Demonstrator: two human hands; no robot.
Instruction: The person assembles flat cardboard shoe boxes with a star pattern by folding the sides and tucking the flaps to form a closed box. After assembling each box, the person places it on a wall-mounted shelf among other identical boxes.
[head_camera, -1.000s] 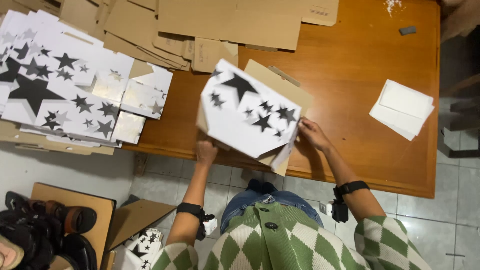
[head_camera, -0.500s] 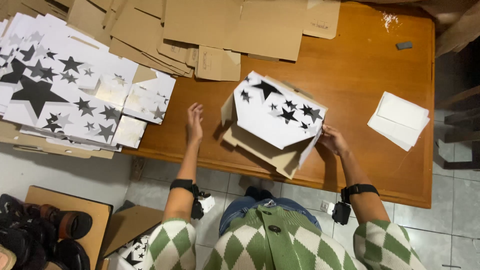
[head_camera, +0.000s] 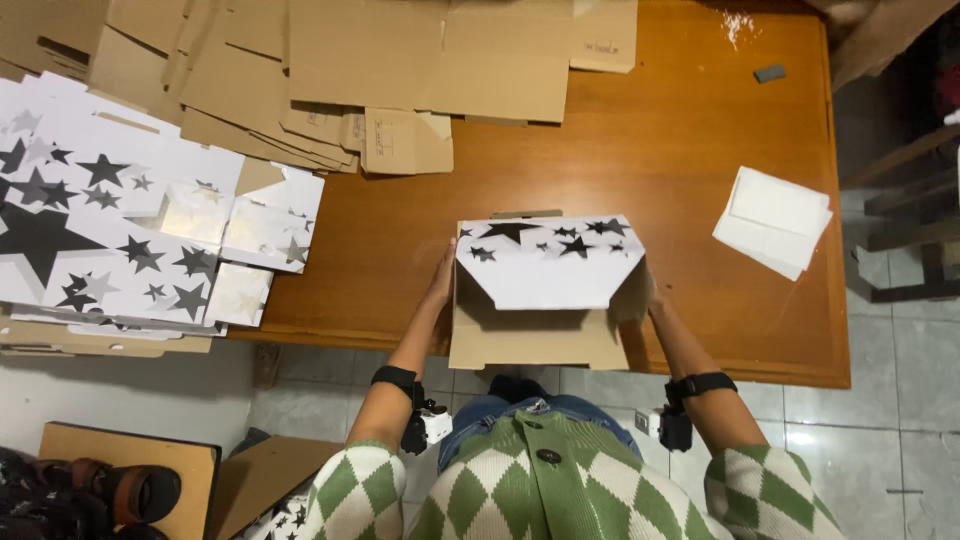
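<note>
Nearest the camera, the person's green-and-white diamond-patterned knit sleeves (head_camera: 400, 490) reach forward, each wrist wearing a black strap with a small device. Just beyond them, at the near edge of the brown wooden table (head_camera: 700, 180), stands the half-folded cardboard box with a white, black-starred outer face (head_camera: 548, 270), its plain brown inner panel hanging toward the person past the table edge. The left hand (head_camera: 441, 282) lies flat against the box's left wall, fingers stretched out and together, pressing rather than curled around anything. The right hand (head_camera: 648, 292) is at the box's right wall, mostly hidden behind the raised side flap, so whether its fingers are spread or curled cannot be told; it touches the cardboard there. The box thus sits between the two hands, its starred flap folded down toward the person over the hollow inside. To the right, well apart from the box, lies a small stack of white folded paper sheets (head_camera: 772, 220). To the left, a wide pile of flat white box blanks printed with black and silver stars (head_camera: 120, 230) overhangs the table's left end. Farther back, flat brown cardboard sheets (head_camera: 400, 60) are heaped along the far edge, and a small grey block (head_camera: 769, 73) rests near the far right corner.
</note>
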